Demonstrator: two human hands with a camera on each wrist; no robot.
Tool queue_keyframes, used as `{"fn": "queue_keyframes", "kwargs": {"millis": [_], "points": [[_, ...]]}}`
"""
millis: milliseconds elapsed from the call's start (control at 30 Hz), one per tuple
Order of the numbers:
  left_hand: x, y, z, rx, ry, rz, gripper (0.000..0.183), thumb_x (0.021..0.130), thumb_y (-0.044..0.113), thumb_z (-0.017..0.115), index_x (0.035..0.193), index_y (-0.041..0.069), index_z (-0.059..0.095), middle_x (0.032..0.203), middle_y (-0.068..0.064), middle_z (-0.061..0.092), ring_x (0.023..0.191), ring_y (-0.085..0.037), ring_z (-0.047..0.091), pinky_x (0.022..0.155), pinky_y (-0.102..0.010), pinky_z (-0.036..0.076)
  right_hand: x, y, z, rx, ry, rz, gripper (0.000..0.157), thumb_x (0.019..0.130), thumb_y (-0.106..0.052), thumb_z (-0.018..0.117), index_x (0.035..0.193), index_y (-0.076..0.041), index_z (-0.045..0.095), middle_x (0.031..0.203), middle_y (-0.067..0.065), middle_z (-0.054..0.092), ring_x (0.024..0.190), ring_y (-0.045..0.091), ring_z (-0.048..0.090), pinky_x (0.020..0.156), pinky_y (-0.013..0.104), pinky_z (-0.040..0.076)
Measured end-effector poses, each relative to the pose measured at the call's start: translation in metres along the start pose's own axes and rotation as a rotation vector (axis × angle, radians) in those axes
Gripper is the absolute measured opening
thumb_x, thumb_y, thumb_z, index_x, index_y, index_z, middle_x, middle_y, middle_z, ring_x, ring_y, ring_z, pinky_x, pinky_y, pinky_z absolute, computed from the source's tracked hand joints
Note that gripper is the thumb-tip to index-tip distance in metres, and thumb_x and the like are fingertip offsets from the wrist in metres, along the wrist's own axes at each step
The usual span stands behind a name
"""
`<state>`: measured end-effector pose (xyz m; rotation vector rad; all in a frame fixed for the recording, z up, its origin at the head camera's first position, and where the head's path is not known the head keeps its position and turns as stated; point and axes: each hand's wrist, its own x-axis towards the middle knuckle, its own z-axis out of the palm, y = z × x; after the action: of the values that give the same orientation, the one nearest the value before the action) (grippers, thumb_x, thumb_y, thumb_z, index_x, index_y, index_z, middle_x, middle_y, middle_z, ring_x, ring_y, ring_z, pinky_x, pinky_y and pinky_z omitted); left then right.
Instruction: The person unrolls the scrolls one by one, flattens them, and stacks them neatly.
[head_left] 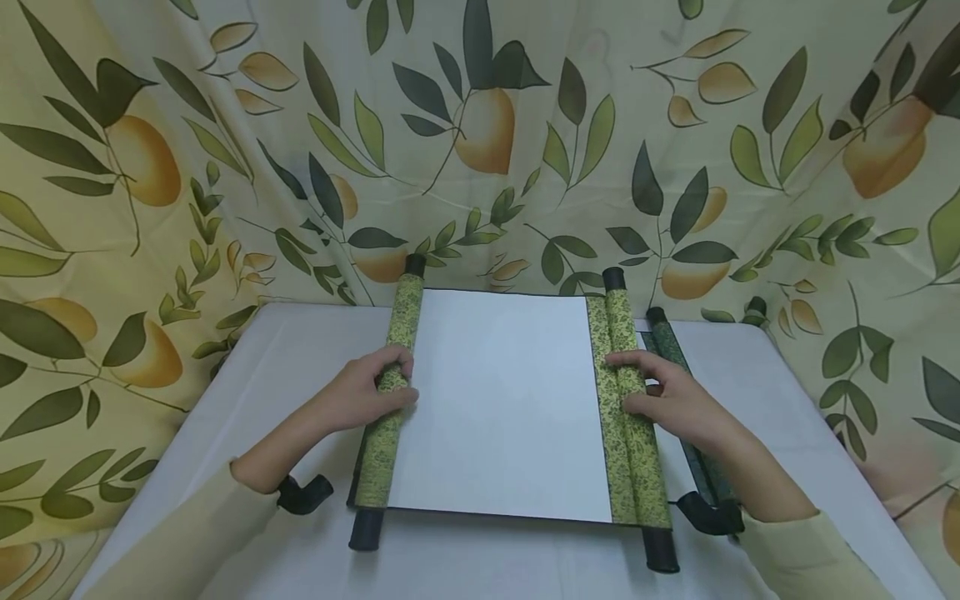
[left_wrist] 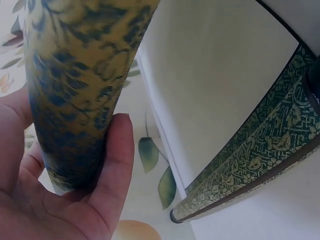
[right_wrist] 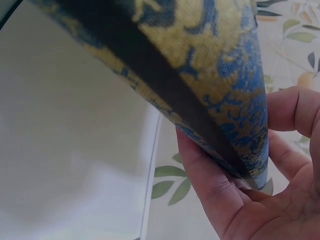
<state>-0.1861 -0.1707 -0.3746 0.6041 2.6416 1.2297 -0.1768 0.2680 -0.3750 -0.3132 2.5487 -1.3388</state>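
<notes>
A hanging scroll with yellow-green patterned rollers and black end knobs is spread apart, its white sheet (head_left: 502, 400) showing between them. My left hand (head_left: 367, 387) grips the left roller (head_left: 401, 325), thumb on the near side and fingers on the far side. The right hand (head_left: 667, 396) holds the right roller (head_left: 641, 467), index finger reaching across onto the patterned border. Up close, the left roller (left_wrist: 85, 75) and the right roller (right_wrist: 215, 65) look gold and blue. A dark green scroll roller (head_left: 693, 417) lies beyond the right hand, partly hidden by the forearm.
A white cloth covers the table (head_left: 187, 467). Behind it hangs a curtain (head_left: 450, 208) printed with leaves and fruit. Another dark knob (head_left: 756, 310) shows at the back right edge. In the left wrist view, a green patterned roller (left_wrist: 260, 155) borders a white sheet (left_wrist: 215, 65).
</notes>
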Motion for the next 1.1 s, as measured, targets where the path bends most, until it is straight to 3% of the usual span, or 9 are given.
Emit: {"fn": "queue_keyframes", "kwargs": {"millis": [200,433,600,667,833,1100], "points": [[-0.0001,0.0022,-0.0027,0.001,-0.007,-0.014,0.025,0.089,0.017,0.073,0.098,0.016,0.049,0.077,-0.001,0.039,0.066,-0.018,0.038,0.055,-0.03,0.034,-0.0019,0.0001,-0.0022,-0.001,-0.004,0.012,0.056,0.092,-0.003,0.06,0.145,-0.013,0.046,0.146,0.022,0.038,0.075,0.021,0.06,0.062,0.033,0.052],[0.001,0.0001,-0.0036,0.034,-0.004,-0.016,0.02,0.089,0.01,0.063,0.107,0.016,0.056,0.109,-0.008,0.06,0.084,-0.023,0.05,0.062,-0.033,0.042,-0.0033,0.0001,-0.0031,0.008,0.001,-0.002,0.056,0.092,-0.003,0.061,0.145,-0.012,0.046,0.147,0.023,0.038,0.079,0.022,0.063,0.064,0.033,0.053],[0.0004,-0.0025,-0.0051,0.076,0.006,-0.038,0.018,0.089,0.012,0.06,0.106,0.019,0.059,0.089,-0.005,0.057,0.064,-0.017,0.041,0.054,-0.032,0.038,-0.0045,0.0001,-0.0049,-0.005,0.01,-0.011,0.055,0.092,-0.003,0.062,0.144,-0.011,0.047,0.148,0.022,0.038,0.076,0.021,0.063,0.063,0.032,0.052],[0.0003,-0.0028,-0.0053,0.076,0.008,-0.038,0.015,0.09,0.015,0.063,0.104,0.02,0.058,0.083,-0.004,0.054,0.064,-0.017,0.042,0.054,-0.031,0.038,-0.0049,-0.0001,-0.0054,0.001,0.011,-0.009,0.055,0.092,-0.003,0.062,0.144,-0.011,0.047,0.147,0.022,0.04,0.079,0.022,0.065,0.064,0.033,0.053],[0.0003,-0.0034,-0.0056,0.073,0.008,-0.029,0.018,0.09,0.018,0.069,0.101,0.018,0.055,0.087,-0.003,0.055,0.073,-0.019,0.048,0.057,-0.032,0.04,-0.0061,0.0003,-0.0063,-0.007,0.019,-0.006,0.056,0.091,-0.002,0.061,0.145,-0.011,0.047,0.148,0.022,0.039,0.078,0.023,0.063,0.064,0.033,0.051],[-0.0004,-0.0038,-0.0087,0.085,0.005,-0.012,0.015,0.089,0.007,0.059,0.102,0.015,0.056,0.105,-0.007,0.061,0.084,-0.023,0.052,0.061,-0.033,0.042,-0.0065,0.0046,-0.0055,-0.019,0.017,-0.011,0.056,0.091,-0.003,0.062,0.144,-0.012,0.048,0.148,0.021,0.039,0.072,0.02,0.06,0.062,0.032,0.05]]}}
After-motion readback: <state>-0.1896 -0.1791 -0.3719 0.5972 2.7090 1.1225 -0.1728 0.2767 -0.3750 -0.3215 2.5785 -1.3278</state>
